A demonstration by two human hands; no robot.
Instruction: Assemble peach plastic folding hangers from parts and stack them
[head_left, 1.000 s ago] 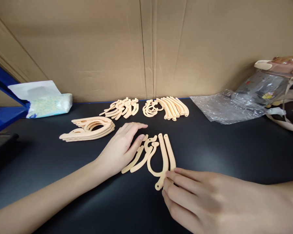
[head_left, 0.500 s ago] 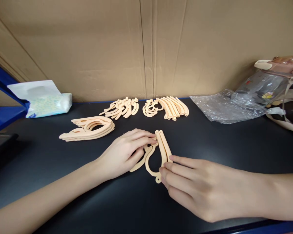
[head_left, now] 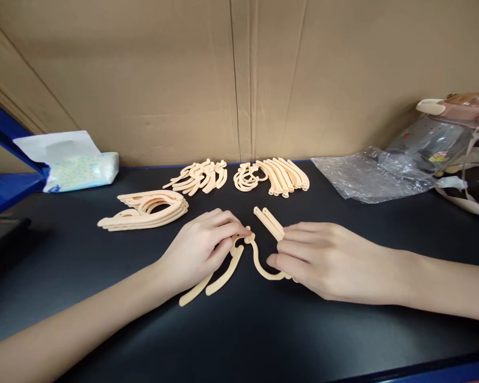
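Beige folding-hanger parts lie on the dark table between my hands. My left hand [head_left: 207, 244] is closed, its fingertips pinching the top joint of a hanger piece, with two curved strips [head_left: 225, 271] reaching out below it. A curved hook [head_left: 257, 263] runs from those fingertips down to my right hand [head_left: 327, 260]. That hand is closed over two slim, slightly bent hanger arms [head_left: 268, 222], whose holed ends stick out beyond the fingers. The hook's lower end and the far ends of the arms are hidden under the right hand.
A stack of folded hangers [head_left: 147, 218] lies at left. Behind are piles of short curved pieces [head_left: 201, 178], hooks [head_left: 245, 178] and long arms [head_left: 285, 175]. A tissue pack [head_left: 82, 170] stands back left; a clear plastic bag [head_left: 355, 175] and a bottle [head_left: 427, 138] are at right.
My right hand has moved up and right, swinging the two arms and the hook's lower end rightward. The strips under my left hand have spread apart toward the lower left.
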